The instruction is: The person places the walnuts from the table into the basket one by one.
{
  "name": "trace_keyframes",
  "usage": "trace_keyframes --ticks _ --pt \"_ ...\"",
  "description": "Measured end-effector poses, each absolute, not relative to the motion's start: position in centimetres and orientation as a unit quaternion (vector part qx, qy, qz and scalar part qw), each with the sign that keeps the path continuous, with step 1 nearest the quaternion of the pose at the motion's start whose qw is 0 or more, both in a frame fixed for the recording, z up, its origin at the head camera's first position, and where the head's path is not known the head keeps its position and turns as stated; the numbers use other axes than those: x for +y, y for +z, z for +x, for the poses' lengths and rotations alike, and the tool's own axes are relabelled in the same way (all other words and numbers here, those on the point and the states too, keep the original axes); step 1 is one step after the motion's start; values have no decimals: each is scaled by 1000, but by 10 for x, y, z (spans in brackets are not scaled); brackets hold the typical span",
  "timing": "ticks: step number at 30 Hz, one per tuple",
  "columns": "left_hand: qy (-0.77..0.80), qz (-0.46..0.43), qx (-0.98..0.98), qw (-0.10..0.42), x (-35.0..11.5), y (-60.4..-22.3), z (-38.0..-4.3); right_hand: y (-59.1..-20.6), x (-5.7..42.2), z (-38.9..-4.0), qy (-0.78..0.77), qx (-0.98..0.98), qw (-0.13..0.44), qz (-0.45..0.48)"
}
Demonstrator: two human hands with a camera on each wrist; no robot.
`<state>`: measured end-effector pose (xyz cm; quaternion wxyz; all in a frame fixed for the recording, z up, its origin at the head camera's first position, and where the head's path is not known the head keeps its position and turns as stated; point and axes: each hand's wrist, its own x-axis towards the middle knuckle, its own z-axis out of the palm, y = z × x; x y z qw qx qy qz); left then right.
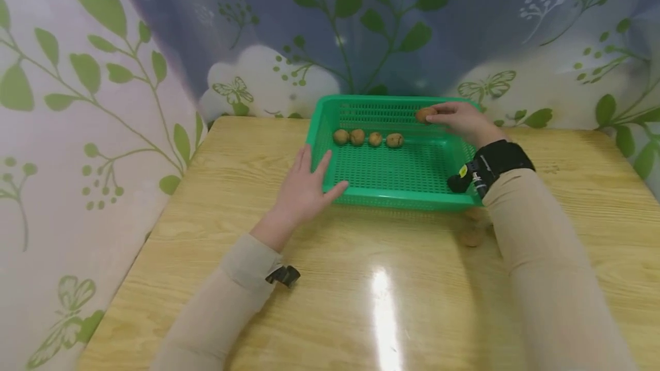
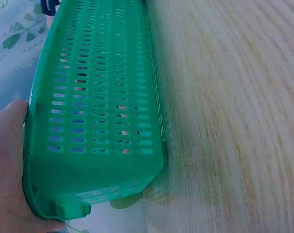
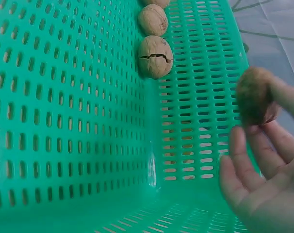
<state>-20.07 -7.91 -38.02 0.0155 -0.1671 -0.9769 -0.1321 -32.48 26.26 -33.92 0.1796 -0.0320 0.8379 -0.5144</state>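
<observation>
A green plastic basket [image 1: 402, 194] with slotted walls stands on the table. Inside, several walnuts line up along its back wall from the left; the rightmost walnut [image 3: 156, 57] has a dark crack across its shell. Between thumb and fingertips, my right hand [image 1: 466, 121] pinches another walnut [image 1: 425, 115], held up near the back rim, to the right of the row. My left hand [image 1: 304, 189] rests at the basket's front left corner with fingers spread; in the left wrist view, part of that hand [image 2: 8, 160] lies along the rim.
More walnuts [image 1: 471, 237] lie on the wooden table [image 1: 330, 279] in front of the basket's right end, partly hidden by my right sleeve [image 1: 536, 245]. A leaf-patterned curtain [image 1: 330, 27] hangs close behind the basket and along the left side.
</observation>
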Motion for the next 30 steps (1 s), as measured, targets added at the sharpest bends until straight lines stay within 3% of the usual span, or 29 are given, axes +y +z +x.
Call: trace_keyframes --ticks 17,30 --pt "-125 -162 -979 11 -78 -380 -200 -356 261 -332 -355 911 203 -59" --pt "-119 -162 -979 13 -77 -380 -200 -348 261 -325 -398 895 193 -53"
